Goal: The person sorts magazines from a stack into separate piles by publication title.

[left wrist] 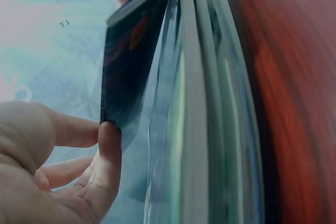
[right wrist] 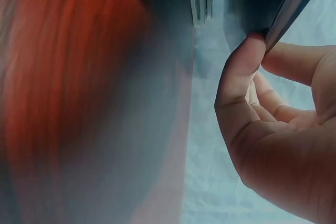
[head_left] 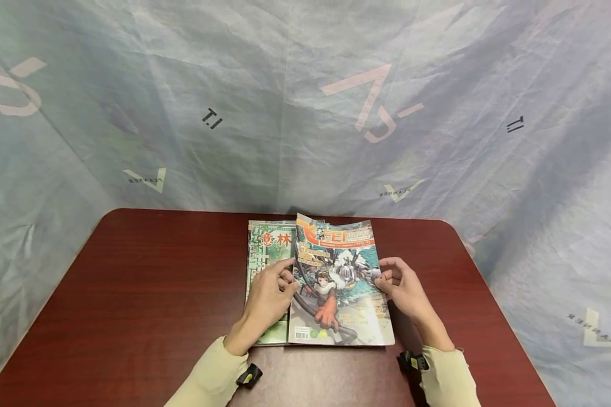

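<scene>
A glossy, rectangular paper magazine [head_left: 340,282], illustrated in teal, grey and orange, is pinched at opposite side edges by the left hand [head_left: 270,293] and the right hand [head_left: 406,288]. It is held above a green-topped stack of paper magazines [head_left: 270,247] on the reddish-brown, wood-grained surface [head_left: 147,294].

Head camera looks forward and down from above the near side of the desk [head_left: 142,294], taking in the cloth backdrop [head_left: 265,147] before us; left wrist camera [head_left: 249,375] and right wrist camera [head_left: 412,361] peer closely past left grip [head_left: 267,291] and right grip [head_left: 406,291] from opposite sides, sharing the tilted magazine [head_left: 338,282].
</scene>
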`<action>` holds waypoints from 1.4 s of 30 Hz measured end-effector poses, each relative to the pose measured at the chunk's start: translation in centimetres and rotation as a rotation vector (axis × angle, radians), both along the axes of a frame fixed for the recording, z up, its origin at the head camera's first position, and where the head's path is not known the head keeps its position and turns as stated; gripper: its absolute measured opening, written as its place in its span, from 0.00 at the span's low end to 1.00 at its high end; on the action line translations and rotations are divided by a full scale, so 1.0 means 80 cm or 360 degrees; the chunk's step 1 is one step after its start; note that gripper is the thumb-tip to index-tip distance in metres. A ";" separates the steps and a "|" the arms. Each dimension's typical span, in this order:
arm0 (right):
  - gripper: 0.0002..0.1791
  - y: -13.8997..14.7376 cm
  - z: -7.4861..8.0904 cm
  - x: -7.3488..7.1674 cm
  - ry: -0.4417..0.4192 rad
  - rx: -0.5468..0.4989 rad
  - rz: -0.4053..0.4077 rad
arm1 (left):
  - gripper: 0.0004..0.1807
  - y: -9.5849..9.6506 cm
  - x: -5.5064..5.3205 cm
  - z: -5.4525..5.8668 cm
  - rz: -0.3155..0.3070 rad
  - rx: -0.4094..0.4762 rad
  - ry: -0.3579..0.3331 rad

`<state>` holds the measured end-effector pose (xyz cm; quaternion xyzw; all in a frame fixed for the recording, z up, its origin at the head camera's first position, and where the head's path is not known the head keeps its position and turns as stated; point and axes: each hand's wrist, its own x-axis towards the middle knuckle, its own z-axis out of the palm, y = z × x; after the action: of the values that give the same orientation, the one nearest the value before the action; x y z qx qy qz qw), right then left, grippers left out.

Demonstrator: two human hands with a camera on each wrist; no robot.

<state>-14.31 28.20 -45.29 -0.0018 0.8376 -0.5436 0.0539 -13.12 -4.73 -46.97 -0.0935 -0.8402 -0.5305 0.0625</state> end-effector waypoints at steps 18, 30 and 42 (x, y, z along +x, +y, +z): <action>0.25 0.055 -0.009 0.018 0.0104 0.0033 -0.0113 | 0.31 0.058 0.011 0.000 -0.0056 0.0121 -0.0107; 0.26 0.091 -0.008 0.028 0.0181 0.0114 -0.0149 | 0.30 0.096 0.010 0.000 -0.0097 0.0161 -0.0069; 0.27 0.120 -0.006 0.032 0.0198 0.0145 -0.0208 | 0.30 0.127 0.004 -0.001 -0.0150 0.0219 -0.0156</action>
<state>-11.73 37.79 -45.78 0.0215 0.8615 -0.5062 -0.0336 -12.77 5.41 -47.01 -0.1024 -0.7985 -0.5932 0.0025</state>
